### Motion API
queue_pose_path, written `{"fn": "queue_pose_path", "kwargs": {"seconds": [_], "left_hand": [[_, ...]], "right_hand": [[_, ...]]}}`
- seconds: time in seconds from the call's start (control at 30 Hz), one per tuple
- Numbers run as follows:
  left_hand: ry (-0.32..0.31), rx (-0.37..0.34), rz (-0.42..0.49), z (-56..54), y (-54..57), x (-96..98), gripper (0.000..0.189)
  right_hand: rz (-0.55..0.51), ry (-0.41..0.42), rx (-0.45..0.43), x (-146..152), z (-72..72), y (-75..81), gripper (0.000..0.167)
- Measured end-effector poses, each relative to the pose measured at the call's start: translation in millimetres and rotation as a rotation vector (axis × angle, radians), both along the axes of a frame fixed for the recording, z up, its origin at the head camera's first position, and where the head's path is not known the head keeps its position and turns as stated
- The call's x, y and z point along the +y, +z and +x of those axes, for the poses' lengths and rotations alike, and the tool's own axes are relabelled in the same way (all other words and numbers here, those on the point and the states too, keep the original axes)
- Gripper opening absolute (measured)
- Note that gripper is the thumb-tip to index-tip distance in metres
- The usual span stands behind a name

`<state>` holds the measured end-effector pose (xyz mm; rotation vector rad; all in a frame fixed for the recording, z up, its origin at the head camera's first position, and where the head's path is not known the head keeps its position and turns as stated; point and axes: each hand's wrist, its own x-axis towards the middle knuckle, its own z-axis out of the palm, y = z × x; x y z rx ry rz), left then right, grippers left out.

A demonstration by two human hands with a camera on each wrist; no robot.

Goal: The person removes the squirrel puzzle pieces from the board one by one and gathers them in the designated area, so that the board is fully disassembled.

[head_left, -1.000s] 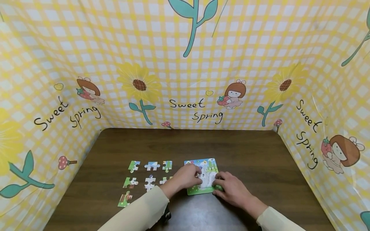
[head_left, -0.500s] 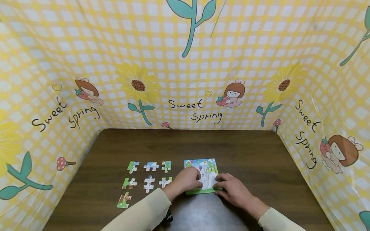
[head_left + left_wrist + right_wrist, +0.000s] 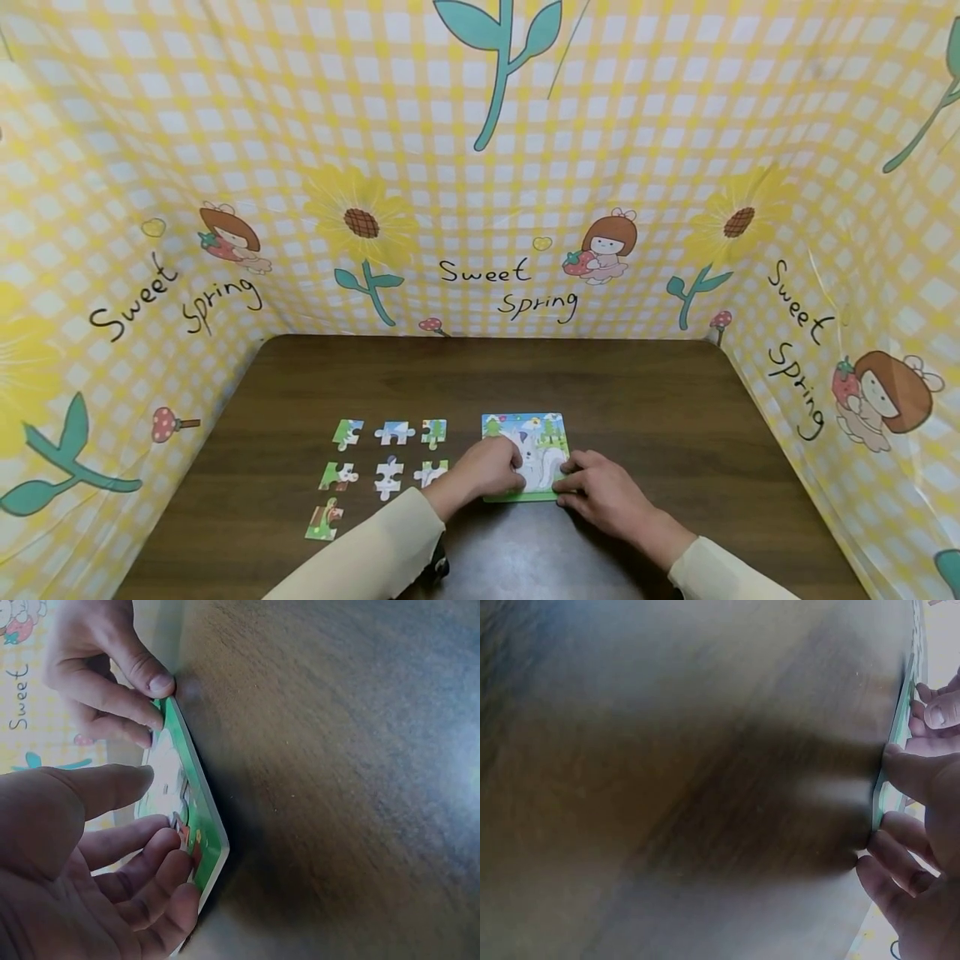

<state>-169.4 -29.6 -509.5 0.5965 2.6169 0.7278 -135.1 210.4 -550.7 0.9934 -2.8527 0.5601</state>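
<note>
A square puzzle board [image 3: 540, 464] printed with a white squirrel, trees and green ground lies on the brown table. My left hand [image 3: 487, 467] reaches over its left part. In the left wrist view, the left hand [image 3: 112, 862] has bent fingertips against the board's surface and side, its thumb spread apart above the squirrel picture. At the lower right corner, my right hand [image 3: 609, 492] holds the board [image 3: 196, 787], its thumb at the near edge and fingers along the right side. The right wrist view shows this right hand [image 3: 922, 817] at the board's thin edge.
Several loose jigsaw pieces lie in rows left of the board, among them a red and green piece [image 3: 324, 520], a white piece [image 3: 388, 477] and a blue-topped piece [image 3: 394, 432]. My left forearm partly covers one piece. Checked yellow cloth [image 3: 480, 192] walls the table [image 3: 600, 375].
The board has turned slightly and now sits square to the table, a little farther right. Both hands have stayed at it with small shifts. The loose pieces keep their places.
</note>
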Motion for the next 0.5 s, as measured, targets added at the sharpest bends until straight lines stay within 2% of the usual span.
{"fn": "queue_pose_path", "kwargs": {"seconds": [0.07,0.27,0.4,0.5], "left_hand": [[0.016,-0.004,-0.006,-1.3,-1.4,1.6,0.022],[0.064,-0.032,-0.027,-1.5,-6.3,6.0,0.041],[0.098,-0.028,-0.054,-0.9,-7.4,8.8,0.029],[0.111,-0.029,-0.02,-1.9,-8.0,11.0,0.022]], "right_hand": [[0.003,0.001,-0.002,0,0.0,0.6,0.015],[-0.006,0.015,0.01,-1,-0.2,-1.4,0.015],[0.001,0.01,0.015,0,-0.3,-2.0,0.015],[0.005,0.01,0.032,2,-0.2,-1.5,0.015]]}}
